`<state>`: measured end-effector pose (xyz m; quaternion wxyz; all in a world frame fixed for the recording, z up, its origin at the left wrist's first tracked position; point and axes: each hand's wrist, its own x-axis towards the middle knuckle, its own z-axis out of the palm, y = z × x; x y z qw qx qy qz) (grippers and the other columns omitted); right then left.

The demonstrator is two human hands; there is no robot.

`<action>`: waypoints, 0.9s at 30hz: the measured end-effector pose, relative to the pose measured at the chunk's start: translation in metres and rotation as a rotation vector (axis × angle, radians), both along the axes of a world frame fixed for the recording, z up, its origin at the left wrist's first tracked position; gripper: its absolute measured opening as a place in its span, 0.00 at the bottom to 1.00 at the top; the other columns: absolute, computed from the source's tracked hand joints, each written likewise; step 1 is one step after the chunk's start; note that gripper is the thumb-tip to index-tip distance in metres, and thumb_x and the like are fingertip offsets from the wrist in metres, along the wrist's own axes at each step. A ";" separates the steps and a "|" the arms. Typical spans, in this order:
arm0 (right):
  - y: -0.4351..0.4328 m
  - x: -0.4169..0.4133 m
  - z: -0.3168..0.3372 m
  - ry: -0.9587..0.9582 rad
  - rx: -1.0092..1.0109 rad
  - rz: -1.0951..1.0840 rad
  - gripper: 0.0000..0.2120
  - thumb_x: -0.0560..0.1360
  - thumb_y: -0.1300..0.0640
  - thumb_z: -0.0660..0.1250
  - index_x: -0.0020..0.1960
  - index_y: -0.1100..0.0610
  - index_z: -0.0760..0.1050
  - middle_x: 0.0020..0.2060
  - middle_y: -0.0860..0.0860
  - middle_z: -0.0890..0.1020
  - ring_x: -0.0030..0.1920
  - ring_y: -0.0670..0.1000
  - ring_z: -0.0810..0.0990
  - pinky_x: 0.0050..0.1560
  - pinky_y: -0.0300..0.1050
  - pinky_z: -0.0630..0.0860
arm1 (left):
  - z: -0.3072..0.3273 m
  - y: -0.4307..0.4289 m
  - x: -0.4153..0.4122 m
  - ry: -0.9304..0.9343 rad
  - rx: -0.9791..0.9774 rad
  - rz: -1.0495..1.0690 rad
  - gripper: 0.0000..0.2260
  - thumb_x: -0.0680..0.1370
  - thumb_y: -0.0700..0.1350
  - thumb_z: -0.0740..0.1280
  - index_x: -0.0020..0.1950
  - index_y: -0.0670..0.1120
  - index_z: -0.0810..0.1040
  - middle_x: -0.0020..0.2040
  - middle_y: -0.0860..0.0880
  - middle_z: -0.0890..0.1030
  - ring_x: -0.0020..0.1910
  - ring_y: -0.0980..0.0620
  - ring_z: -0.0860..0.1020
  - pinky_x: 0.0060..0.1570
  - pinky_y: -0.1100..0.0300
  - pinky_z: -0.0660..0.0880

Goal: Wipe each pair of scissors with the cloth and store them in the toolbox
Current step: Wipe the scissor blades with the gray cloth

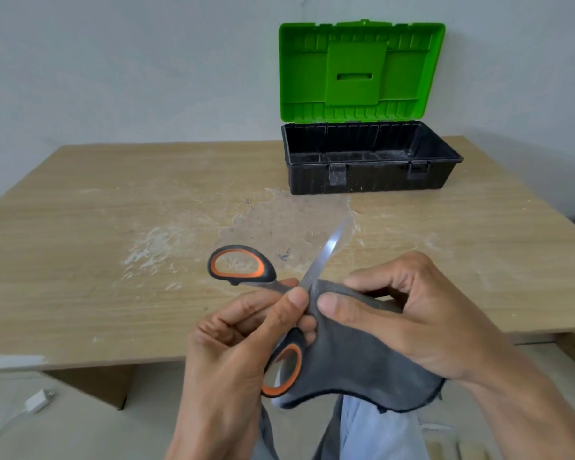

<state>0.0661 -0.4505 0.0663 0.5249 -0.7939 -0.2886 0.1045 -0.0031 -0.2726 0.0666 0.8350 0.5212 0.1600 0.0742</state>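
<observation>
Pale wall, scuffed wooden tabletop (80, 227), white smears mid-surface. Left hand (233, 343) above near edge, fingers pinched scissors (324, 255) at pivot; blades spread, one bare, pointing up-right. Grey cloth (352, 356) alongside; right hand (412, 320) fingers curled, pinching it at scissors. Wiping step appeared under way. Next move called for: finish blades, close them, carry to open toolbox (369, 180), far right.

A wooden worktop (80, 260) with white smears spans mid-frame below a pale wall (113, 61); a white plug (39, 400) lies lower left.
</observation>
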 end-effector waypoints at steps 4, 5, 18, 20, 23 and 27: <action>-0.003 0.002 0.002 0.028 -0.001 0.026 0.23 0.78 0.44 0.72 0.36 0.63 0.83 0.26 0.57 0.75 0.26 0.50 0.69 0.31 0.37 0.65 | 0.000 0.004 -0.002 0.024 -0.013 0.027 0.07 0.62 0.41 0.75 0.35 0.38 0.85 0.31 0.39 0.82 0.28 0.48 0.79 0.31 0.61 0.80; -0.008 0.004 0.002 0.046 0.009 0.022 0.23 0.78 0.43 0.73 0.35 0.62 0.83 0.25 0.57 0.75 0.27 0.48 0.70 0.31 0.36 0.65 | 0.000 0.007 -0.002 0.038 -0.034 0.036 0.06 0.62 0.41 0.75 0.35 0.39 0.85 0.30 0.40 0.81 0.28 0.48 0.79 0.32 0.61 0.80; 0.011 -0.004 0.000 -0.102 0.007 -0.066 0.17 0.78 0.44 0.72 0.41 0.57 0.86 0.30 0.55 0.84 0.31 0.57 0.80 0.32 0.52 0.75 | 0.003 0.005 0.004 0.017 -0.002 -0.020 0.07 0.65 0.41 0.75 0.37 0.38 0.84 0.32 0.38 0.82 0.29 0.48 0.79 0.31 0.61 0.78; 0.003 -0.001 -0.001 -0.057 0.004 -0.057 0.18 0.77 0.43 0.72 0.39 0.57 0.86 0.29 0.56 0.82 0.31 0.59 0.78 0.31 0.46 0.71 | 0.004 0.011 0.003 0.020 0.001 0.005 0.06 0.64 0.41 0.75 0.37 0.40 0.85 0.32 0.40 0.82 0.29 0.49 0.80 0.31 0.62 0.79; -0.010 0.002 0.003 0.019 0.008 -0.088 0.20 0.76 0.41 0.74 0.37 0.58 0.85 0.28 0.58 0.80 0.28 0.60 0.75 0.32 0.39 0.67 | 0.003 0.020 0.001 0.050 0.006 0.038 0.07 0.63 0.42 0.75 0.39 0.40 0.86 0.32 0.40 0.83 0.30 0.48 0.81 0.31 0.63 0.79; -0.002 -0.002 0.000 -0.053 0.026 -0.103 0.20 0.75 0.41 0.72 0.39 0.57 0.86 0.29 0.57 0.81 0.30 0.59 0.79 0.33 0.45 0.72 | 0.001 0.011 0.001 0.039 0.025 -0.013 0.07 0.63 0.43 0.76 0.37 0.41 0.85 0.33 0.40 0.83 0.31 0.48 0.81 0.34 0.61 0.78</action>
